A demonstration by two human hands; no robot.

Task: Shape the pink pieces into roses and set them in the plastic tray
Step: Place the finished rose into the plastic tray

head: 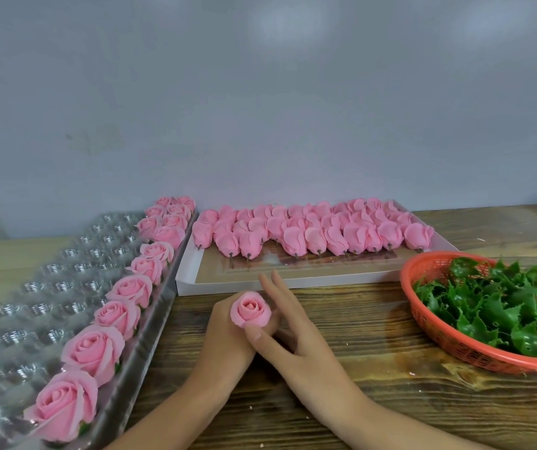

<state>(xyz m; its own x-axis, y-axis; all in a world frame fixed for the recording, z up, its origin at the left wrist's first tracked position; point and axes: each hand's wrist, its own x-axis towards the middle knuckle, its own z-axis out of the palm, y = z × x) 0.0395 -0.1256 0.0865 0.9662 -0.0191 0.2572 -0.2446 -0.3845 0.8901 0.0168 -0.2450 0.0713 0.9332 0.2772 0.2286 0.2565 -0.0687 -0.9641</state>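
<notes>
The rose [250, 309] being worked sits at the middle of the wooden surface [374, 368], held up with its bloom facing the camera. The left grip [228, 332] comes in from 7 o'clock and is curled around the underside of the rose, so the bloom stands just above its knuckles. The right grip [293, 329] comes in from 5 o'clock; its thumb lies against the lower rim of the rose at 6 o'clock, and its long fingers [273, 287] stretch straight past the bloom toward 1 o'clock, holding nothing. At 9 o'clock lies the plastic tray [49, 287], running from 7 toward 11. Its right-hand edge passes just beside the left forearm, and a row of finished roses [93, 350] fills the cups along that edge, with a second short row at the far end. At 12 o'clock is a shallow white box [186, 280] with rows of pink pieces [293, 235] lying on their sides toward its far side. Its near rim is close behind the right fingertips, and its left edge is just beside the tray. At 3 o'clock an orange basket [429, 323] of green leaves [494, 306] stands well apart from the hands, its far rim near the box's right corner. Bare wood shows between tray and basket, from the box's near rim down to 6 o'clock. A grey wall [260, 92] closes the far side.
</notes>
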